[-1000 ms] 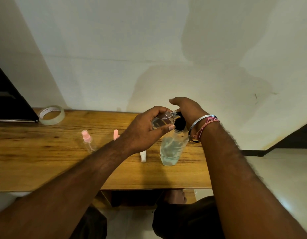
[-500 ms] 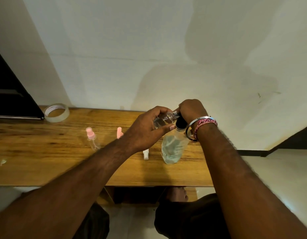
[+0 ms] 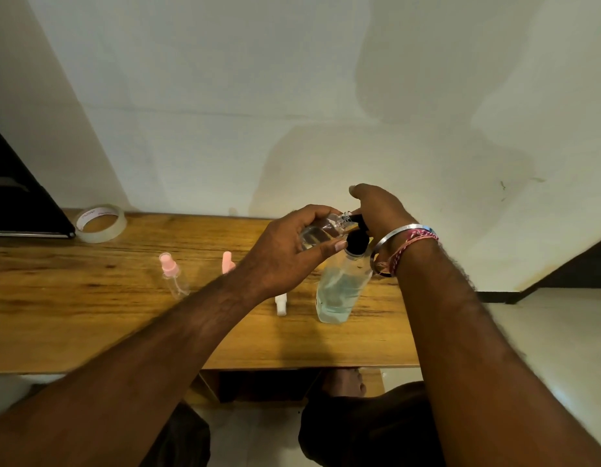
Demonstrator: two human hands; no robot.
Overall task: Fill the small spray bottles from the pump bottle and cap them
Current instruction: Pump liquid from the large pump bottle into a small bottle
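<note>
Clear small spray bottle, uncapped, is gripped tilted in left hand at pump bottle nozzle; right hand curls over the black pump head on the desk

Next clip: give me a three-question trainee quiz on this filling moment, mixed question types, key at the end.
1. True or false: the left hand holds a small clear bottle tilted, its open neck at the pump spout.
2. Multiple choice: where is the right hand? A) flat on the table B) on top of the pump bottle C) holding the tape roll
3. Fill in: the capped spray bottle standing left of the arms has a ____ top.

Key: 1 true; 2 B; 3 pink
</note>
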